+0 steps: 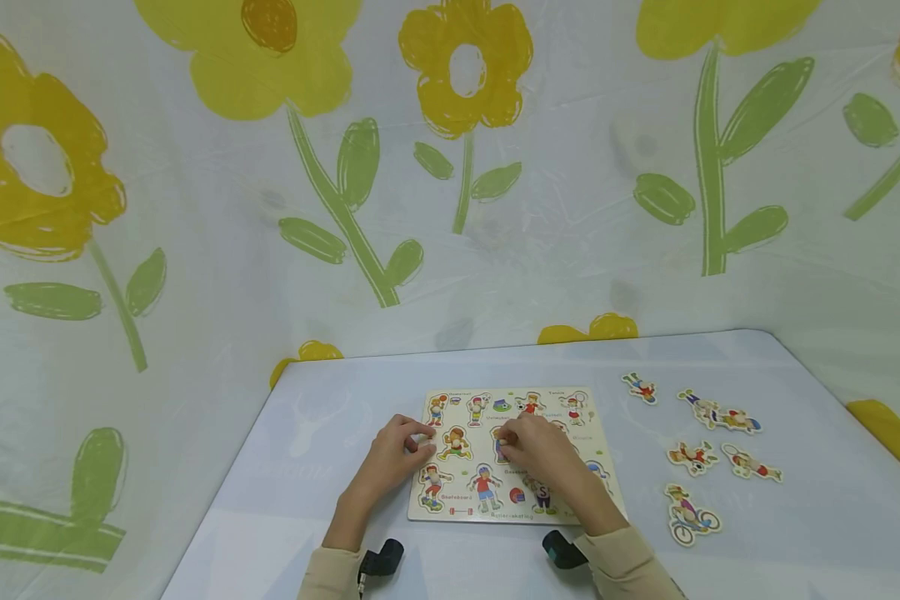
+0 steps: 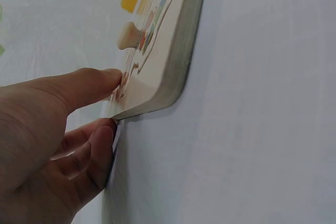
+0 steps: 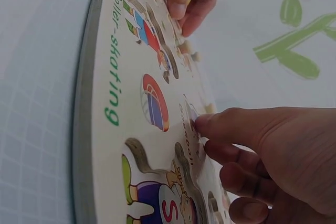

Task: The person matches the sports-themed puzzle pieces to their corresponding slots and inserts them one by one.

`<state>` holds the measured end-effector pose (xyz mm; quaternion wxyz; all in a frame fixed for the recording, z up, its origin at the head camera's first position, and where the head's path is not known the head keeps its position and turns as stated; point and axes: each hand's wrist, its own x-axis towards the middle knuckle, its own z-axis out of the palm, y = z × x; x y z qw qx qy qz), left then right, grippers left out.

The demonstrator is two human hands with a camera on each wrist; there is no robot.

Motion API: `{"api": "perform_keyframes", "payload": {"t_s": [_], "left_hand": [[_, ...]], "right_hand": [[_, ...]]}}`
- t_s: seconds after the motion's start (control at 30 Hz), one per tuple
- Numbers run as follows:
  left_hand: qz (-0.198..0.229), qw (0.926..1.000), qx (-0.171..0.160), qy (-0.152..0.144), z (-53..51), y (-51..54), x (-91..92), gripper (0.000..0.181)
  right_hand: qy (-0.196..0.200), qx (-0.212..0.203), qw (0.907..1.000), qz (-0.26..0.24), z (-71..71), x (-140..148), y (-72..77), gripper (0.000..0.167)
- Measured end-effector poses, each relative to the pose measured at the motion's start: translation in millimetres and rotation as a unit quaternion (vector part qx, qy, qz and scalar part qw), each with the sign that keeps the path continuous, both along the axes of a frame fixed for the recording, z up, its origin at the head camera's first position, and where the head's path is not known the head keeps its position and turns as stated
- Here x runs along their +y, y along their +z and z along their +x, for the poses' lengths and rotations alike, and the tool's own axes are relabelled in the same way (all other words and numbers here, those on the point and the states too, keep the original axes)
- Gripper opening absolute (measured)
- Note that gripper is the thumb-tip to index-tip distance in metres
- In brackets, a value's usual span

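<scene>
A cream wooden puzzle board [image 1: 457, 492] with printed children and words lies on the table. My left hand [image 1: 393, 454] grips its left edge; in the left wrist view the thumb of that hand [image 2: 47, 129] rests on the top face and the curled fingers are at the edge. Over the board's middle, my right hand [image 1: 547, 454] pinches a small figure piece [image 1: 501, 446], mostly covered by the fingers. In the right wrist view, thumb and fingertips of this hand [image 3: 262, 156] meet low over the board, beside the roller-skating figure [image 3: 144, 32] and the one with an S [image 3: 157, 200].
Right of the board, several loose figure pieces lie on the white table [image 1: 307, 433]: one at the back [image 1: 640, 388], a cyclist [image 1: 690, 517] nearest the front, a racket player [image 1: 752, 463] and others between. A flower-printed cloth [image 1: 540, 250] hangs behind.
</scene>
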<state>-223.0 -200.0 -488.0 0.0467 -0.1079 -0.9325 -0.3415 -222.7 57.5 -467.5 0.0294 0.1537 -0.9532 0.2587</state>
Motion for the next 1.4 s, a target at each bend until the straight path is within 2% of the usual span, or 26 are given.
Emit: {"api": "perform_keyframes", "payload": {"t_s": [0.4,0.73,0.93,1.13,1.3,1.4], "left_hand": [[0.003,1.0000,-0.005,0.001,-0.5,-0.5,-0.2,0.022],[0.003,1.0000,-0.003,0.000,0.1,-0.7,-0.2,0.023],[0.005,0.9998,-0.017,0.009,0.3,-0.1,-0.3,0.022],[0.005,0.9998,-0.016,0.009,0.9,0.4,-0.2,0.023],[0.001,0.9999,-0.012,0.006,1.2,0.8,-0.6,0.023],[0.002,1.0000,-0.005,0.001,0.9,1.2,-0.5,0.023]], "right_hand": [[0.014,-0.004,0.9999,0.005,0.2,2.9,0.0,0.020],[0.011,-0.007,0.9999,0.002,3.0,3.8,-1.2,0.023],[0.024,-0.011,0.9996,-0.006,2.8,5.7,-1.6,0.026],[0.040,-0.029,0.9987,-0.011,-2.0,9.9,-3.4,0.030],[0.076,-0.028,0.9961,-0.036,-6.8,17.9,-4.1,0.027],[0.072,-0.032,0.9960,-0.043,-9.2,25.2,-2.5,0.024]]}}
